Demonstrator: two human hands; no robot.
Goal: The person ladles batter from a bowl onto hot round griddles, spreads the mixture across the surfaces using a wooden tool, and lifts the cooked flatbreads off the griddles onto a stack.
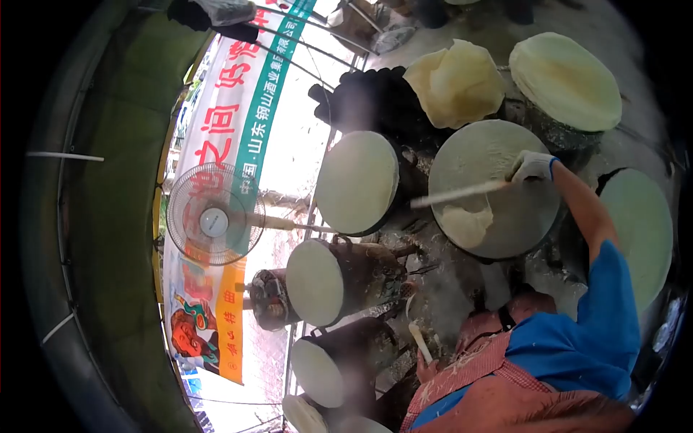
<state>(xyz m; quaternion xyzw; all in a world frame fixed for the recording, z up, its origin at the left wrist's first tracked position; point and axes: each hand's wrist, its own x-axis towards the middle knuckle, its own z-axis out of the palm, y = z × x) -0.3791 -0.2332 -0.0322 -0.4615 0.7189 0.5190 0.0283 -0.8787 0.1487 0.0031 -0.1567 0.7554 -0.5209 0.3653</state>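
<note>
My right hand [534, 167], in a white glove, is closed on a long, flat wooden stick [462, 193] that reaches leftward over a round griddle [523, 224]. Pale batter or dough [468, 225] lies on the griddle below the stick, and a thin, uneven smear shows near the glove. Lower down, my left hand [426, 369] is closed around a light wooden handle [419, 342]; its far end looks like a ring or loop, too small to make out. A crumpled, yellowish thin flatbread [455, 83] sits just above the griddle.
Round pale flatbreads or covered griddles [357, 182] stand at left, lower left and right. A thick round stack [565, 81] is at the upper right. A fan [214, 222] and a printed banner [249, 130] are at left. Dark, lumpy material [372, 101] lies near the top.
</note>
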